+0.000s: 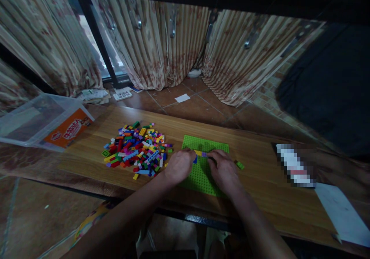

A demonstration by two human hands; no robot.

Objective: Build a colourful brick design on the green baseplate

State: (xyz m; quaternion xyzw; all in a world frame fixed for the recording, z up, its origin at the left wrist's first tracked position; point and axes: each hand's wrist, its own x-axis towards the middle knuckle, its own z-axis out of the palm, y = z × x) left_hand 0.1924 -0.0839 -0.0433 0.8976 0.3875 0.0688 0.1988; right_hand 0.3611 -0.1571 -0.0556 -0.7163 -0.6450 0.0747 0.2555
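Observation:
A green studded baseplate lies on the wooden table below both hands. My left hand is closed, its fingertips at the left end of a yellow toy brick. From the other side, my right hand pinches at a purple toy brick that adjoins the yellow one. A blue toy brick shows beside my left fingertips. My fingers partly hide the bricks, so whether they are pressed onto the plate cannot be told. To the left spreads a pile of mixed toy bricks.
A clear plastic box with an orange label stands at the table's left end. Right of the baseplate lies a small green brick. A blurred-out item and a white sheet are at the right. Curtains hang beyond the table.

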